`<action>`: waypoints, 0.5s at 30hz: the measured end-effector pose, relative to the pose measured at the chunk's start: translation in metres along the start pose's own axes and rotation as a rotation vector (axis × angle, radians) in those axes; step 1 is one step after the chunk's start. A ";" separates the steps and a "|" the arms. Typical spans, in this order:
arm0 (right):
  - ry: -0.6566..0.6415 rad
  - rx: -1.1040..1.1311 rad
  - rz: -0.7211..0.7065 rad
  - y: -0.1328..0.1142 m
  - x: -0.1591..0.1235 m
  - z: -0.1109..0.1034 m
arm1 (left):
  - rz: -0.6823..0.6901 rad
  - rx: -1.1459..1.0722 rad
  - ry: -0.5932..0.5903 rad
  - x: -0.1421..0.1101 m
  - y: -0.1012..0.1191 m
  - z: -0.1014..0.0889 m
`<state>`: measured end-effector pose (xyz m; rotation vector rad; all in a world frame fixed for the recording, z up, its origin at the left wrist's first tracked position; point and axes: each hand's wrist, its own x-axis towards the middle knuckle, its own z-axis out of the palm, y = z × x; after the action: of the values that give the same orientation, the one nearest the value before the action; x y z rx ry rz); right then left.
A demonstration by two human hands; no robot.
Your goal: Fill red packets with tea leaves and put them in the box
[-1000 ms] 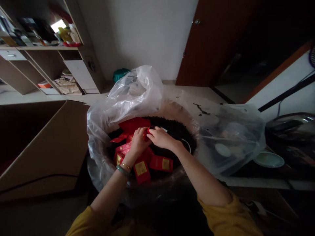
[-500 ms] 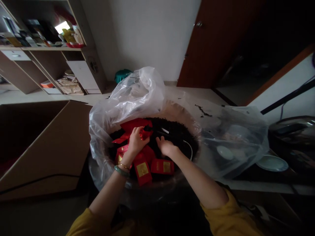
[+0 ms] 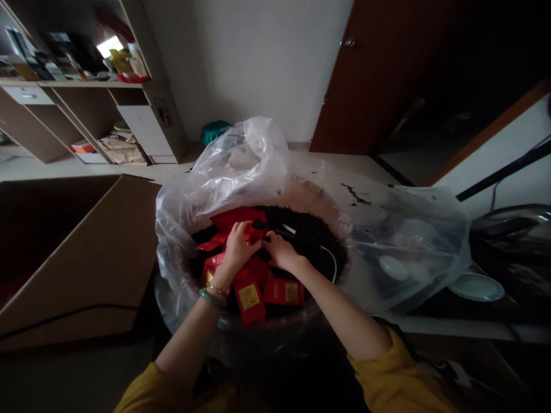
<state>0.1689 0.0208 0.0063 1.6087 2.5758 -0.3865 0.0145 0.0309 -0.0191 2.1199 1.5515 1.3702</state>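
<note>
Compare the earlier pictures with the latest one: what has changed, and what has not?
The bare right hand let go of the small shiny red pouch, moved right, then came back beside it; contact is unclear. More of the pouch now shows. The bare left hand kept its grip, and the rectangular red packs with gold labels stayed put.

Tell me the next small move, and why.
Probably bring the right hand's fingertips to the top of the red packet and nudge the dark material down: the left hand holds the packet, dark material shows at its top, and the right fingertips are close beside it.
</note>
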 end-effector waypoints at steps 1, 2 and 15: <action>0.008 -0.027 -0.011 -0.002 0.000 0.002 | 0.001 0.001 -0.002 0.000 0.000 0.000; 0.021 -0.035 -0.022 -0.003 0.001 0.003 | 0.001 0.001 -0.004 0.000 -0.001 0.001; 0.398 0.586 0.024 0.038 -0.005 -0.044 | -0.044 -0.035 -0.090 -0.002 0.003 -0.002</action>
<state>0.2084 0.0434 0.0433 2.0724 2.9011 -0.9874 0.0149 0.0278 -0.0177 2.0843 1.5192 1.2601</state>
